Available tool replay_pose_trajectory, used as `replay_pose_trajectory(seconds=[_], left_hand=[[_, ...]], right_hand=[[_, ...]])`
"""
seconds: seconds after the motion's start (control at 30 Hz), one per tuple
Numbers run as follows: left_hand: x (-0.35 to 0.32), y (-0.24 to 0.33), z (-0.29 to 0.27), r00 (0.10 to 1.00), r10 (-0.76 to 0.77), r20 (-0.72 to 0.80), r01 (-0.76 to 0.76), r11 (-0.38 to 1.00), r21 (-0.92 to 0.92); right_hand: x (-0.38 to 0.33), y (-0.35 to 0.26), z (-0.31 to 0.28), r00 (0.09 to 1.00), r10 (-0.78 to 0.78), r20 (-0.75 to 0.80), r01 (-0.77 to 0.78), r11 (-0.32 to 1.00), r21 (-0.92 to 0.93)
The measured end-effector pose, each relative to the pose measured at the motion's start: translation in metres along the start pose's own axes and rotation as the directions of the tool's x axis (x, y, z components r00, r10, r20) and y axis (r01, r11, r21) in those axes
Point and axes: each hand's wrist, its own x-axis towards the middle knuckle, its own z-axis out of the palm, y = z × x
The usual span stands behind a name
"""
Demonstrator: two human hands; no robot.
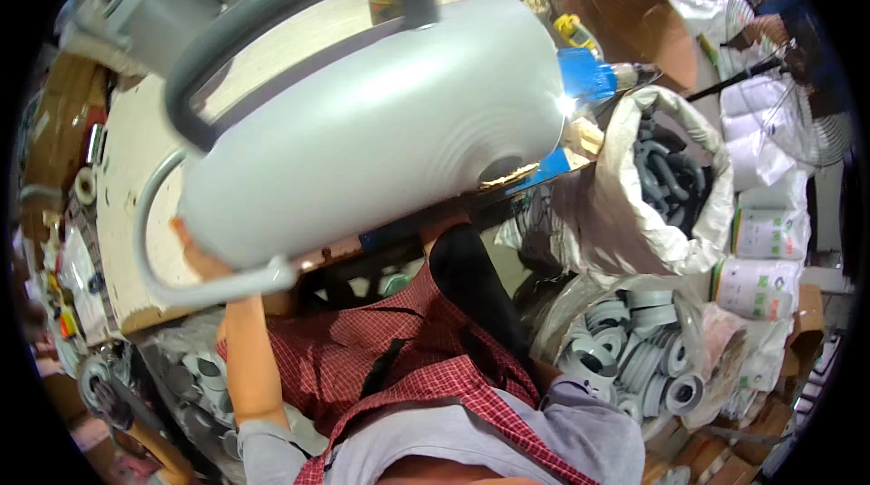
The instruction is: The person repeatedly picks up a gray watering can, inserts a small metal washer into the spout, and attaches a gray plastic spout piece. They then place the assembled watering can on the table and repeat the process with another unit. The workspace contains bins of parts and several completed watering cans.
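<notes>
One grey plastic can [372, 136] (large, near-cylindrical) is seen lying on its side across the front edge of the pale worktop [122, 186], tilted up toward the right. One dark grey handle [290, 0] is carried along its top; one pale grey curved tube [213, 291] is looped at its left end.

Two hands counted. The left hand [201, 258] is set against the can's left end, behind the tube; its fingers are partly hidden, so how firmly they are closed cannot be told. The right hand [444, 227] is mostly covered by the can's lower side, only a bit of skin being shown above a black sleeve; its finger state cannot be told.

One blue fixture [587, 74] is placed just beside the can's right end. One white sack [716, 213] is filled with dark grey curved parts [666, 177] (heaped, count not certain). Below it, one clear plastic bag [553, 326] is filled with grey ring-shaped parts [652, 385], well over six.

Labels: at least two white packages [770, 233] are printed in green and orange-red, stacked at right. One red checked apron [362, 349] is worn.
</notes>
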Motion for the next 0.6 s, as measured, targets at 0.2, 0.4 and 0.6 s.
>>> replay_pose_trajectory(seconds=[0.2,0.4,0.6], left_hand=[[-0.001,0.028,-0.042,0.997,0.061,-0.044,-0.065,0.992,-0.105],[-0.043,0.052,-0.061,0.997,0.071,-0.02,-0.074,0.965,-0.253],[-0.097,0.075,-0.105,0.988,0.092,-0.122,-0.113,0.979,-0.173]], right_hand=[[-0.013,-0.005,-0.013,1.0,0.022,0.015,-0.022,0.998,0.057],[-0.023,-0.163,-0.051,0.877,-0.478,-0.049,0.473,0.877,-0.081],[-0.172,-0.338,-0.203,-0.083,-0.884,-0.461,0.93,0.098,-0.355]])
